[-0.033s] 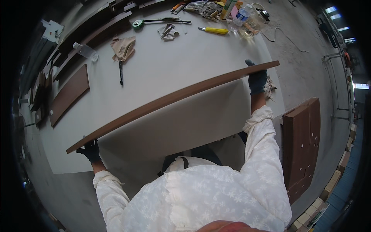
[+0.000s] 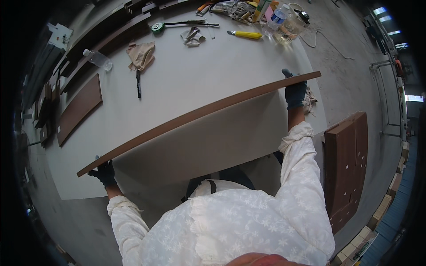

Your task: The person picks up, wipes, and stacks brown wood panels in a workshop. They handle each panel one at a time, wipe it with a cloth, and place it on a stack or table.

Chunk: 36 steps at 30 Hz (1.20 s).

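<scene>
At one table (image 2: 186, 75), two hands (image 2: 104, 173) (image 2: 296, 94), one held board (image 2: 199, 112)

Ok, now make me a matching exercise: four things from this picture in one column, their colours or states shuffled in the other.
Things:
1. long board
2. utility knife
3. tape measure
4. leftmost bottle

Descriptions:
A. green
B. see-through
C. held by left hand and right hand
D. yellow

Pairs: 1-C, 2-D, 3-A, 4-B.
</scene>
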Motion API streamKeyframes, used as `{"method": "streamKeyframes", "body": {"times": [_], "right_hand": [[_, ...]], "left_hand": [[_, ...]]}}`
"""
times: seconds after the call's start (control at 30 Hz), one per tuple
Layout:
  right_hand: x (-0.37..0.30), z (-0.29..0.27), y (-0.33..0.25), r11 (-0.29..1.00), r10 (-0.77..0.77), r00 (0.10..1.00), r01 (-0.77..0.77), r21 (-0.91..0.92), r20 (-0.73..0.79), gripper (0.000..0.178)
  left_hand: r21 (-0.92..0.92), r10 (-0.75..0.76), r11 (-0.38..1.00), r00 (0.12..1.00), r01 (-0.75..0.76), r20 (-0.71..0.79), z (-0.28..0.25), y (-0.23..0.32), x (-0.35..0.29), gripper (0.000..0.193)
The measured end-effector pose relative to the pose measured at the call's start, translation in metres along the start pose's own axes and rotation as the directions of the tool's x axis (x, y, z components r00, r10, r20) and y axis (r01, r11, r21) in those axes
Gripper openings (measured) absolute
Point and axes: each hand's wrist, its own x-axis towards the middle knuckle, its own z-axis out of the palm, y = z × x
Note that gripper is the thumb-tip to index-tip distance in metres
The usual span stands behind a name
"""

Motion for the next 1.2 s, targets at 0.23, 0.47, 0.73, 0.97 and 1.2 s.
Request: {"method": "streamKeyframes", "body": {"times": [0.23,0.47,0.73,0.97,1.2], "right_hand": [[0.013,-0.042,0.026,0.964,0.008,0.982,-0.058,0.258,0.191,0.05],[-0.032,-0.054,0.005,0.894,-0.052,0.824,-0.213,0.394,0.565,0.053],[-0.086,-0.119,-0.032,0.38,-0.129,0.908,0.416,-0.826,0.398,0.042],[-0.012,-0.178,-0.036,-0.608,-0.136,0.798,0.401,-0.685,0.588,0.06],[0.037,-0.187,0.017,-0.321,-0.235,0.689,0.611,-0.724,0.686,0.045]], "left_hand": [[-0.039,-0.044,0.994,0.706,0.101,0.707,-0.068,-0.006,0.077,0.077],[0.119,-0.014,0.993,0.998,0.007,0.059,-0.001,-0.005,-0.137,0.06],[-0.11,-0.362,0.932,0.871,0.346,-0.332,-0.031,-0.07,-0.231,0.074],[-0.112,-0.463,0.884,0.812,0.455,-0.355,-0.095,-0.155,-0.213,0.08],[0.144,-0.382,0.885,0.867,0.443,-0.32,-0.097,-0.166,-0.222,0.086]]}}
